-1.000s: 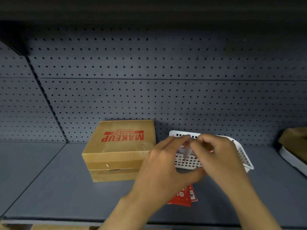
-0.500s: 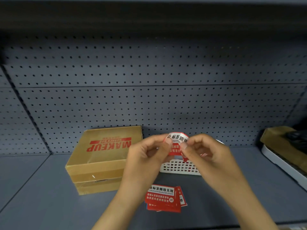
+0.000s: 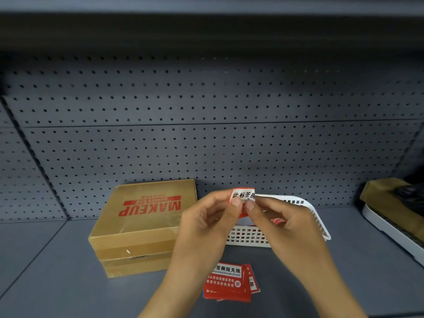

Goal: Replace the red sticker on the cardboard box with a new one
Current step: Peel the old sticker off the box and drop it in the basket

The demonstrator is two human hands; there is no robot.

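A: What do the hands hold?
B: The left hand (image 3: pixel 206 223) and the right hand (image 3: pixel 282 223) both pinch one red sticker (image 3: pixel 242 196), raised in front of the white basket (image 3: pixel 321 223).
A: And the cardboard box (image 3: pixel 142 226)?
B: It sits on the shelf (image 3: pixel 57 271), left of the hands; a stack of stickers (image 3: pixel 227 283) lies near the front
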